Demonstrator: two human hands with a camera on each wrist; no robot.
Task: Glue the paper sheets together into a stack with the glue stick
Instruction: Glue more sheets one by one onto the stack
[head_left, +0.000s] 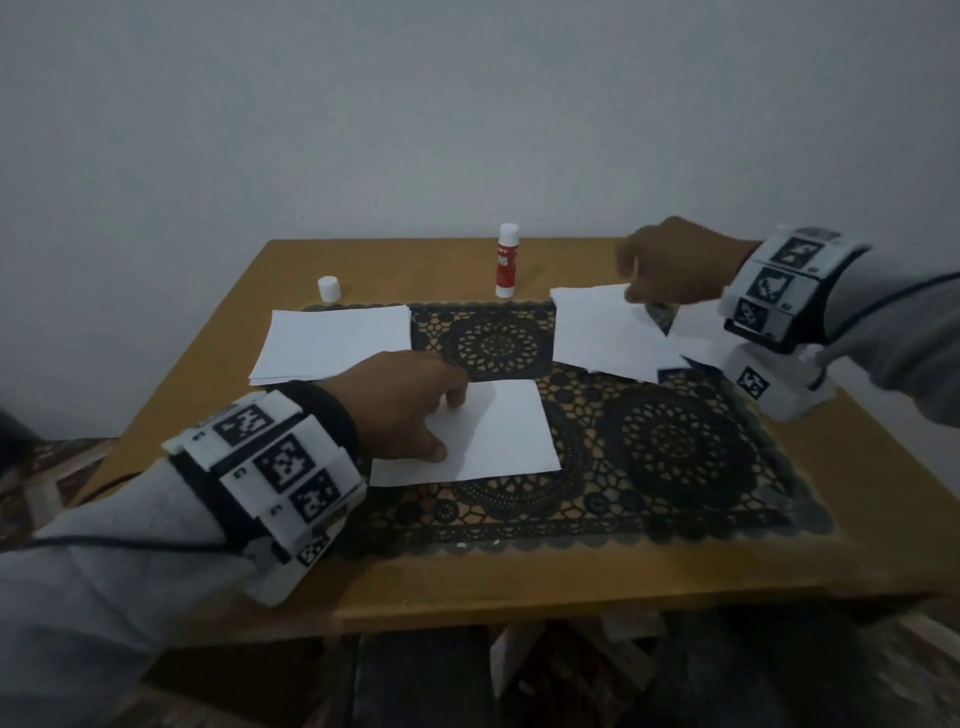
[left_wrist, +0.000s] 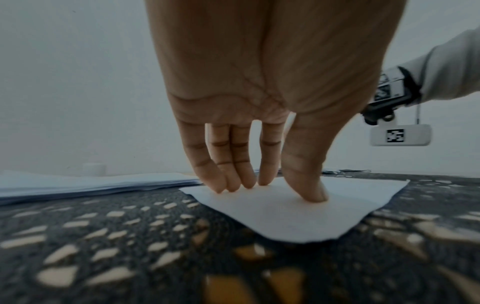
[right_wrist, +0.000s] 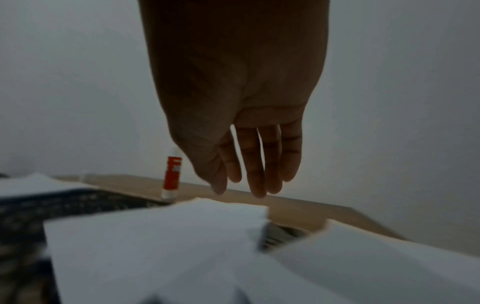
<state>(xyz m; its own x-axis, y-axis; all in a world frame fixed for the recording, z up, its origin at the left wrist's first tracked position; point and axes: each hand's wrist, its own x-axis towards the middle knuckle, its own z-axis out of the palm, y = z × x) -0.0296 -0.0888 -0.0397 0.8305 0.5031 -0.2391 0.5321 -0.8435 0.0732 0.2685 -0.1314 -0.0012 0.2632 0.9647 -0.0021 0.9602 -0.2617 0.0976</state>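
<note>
A single white sheet (head_left: 498, 431) lies on the black lace mat (head_left: 675, 452) in the middle of the table. My left hand (head_left: 447, 426) presses its fingertips (left_wrist: 233, 185) and thumb down on this sheet's left part (left_wrist: 285, 216). To the right lies a loose pile of sheets (head_left: 608, 332). My right hand (head_left: 631, 280) hovers just above its far corner, fingers (right_wrist: 257, 185) hanging straight and holding nothing. The red and white glue stick (head_left: 506, 260) stands upright and uncapped at the back, also seen in the right wrist view (right_wrist: 171, 176).
The glue stick's white cap (head_left: 329, 288) stands at the back left of the wooden table (head_left: 571, 587). A flat stack of sheets (head_left: 332, 343) lies at the mat's left end. A pale wall rises right behind the table.
</note>
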